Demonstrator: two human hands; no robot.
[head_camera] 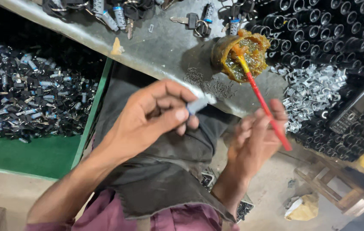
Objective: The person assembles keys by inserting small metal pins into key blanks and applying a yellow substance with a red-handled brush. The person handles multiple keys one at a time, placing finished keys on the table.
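My left hand [156,115] pinches a small grey metal part [197,105] between thumb and fingers, just in front of the metal bench edge. My right hand [256,139] grips a thin red stick [267,111] whose yellow tip is dipped in a round pot of amber grease [241,51] standing on the bench. A dark cloth [165,171] lies over my lap below both hands.
A green tray [41,156] at left holds a heap of small black and silver lock parts. Keys and lock cylinders [122,15] lie along the bench's far side. Rows of black cylinders [331,25], a pile of silver clips [314,90] and a black phone [355,107] sit at right.
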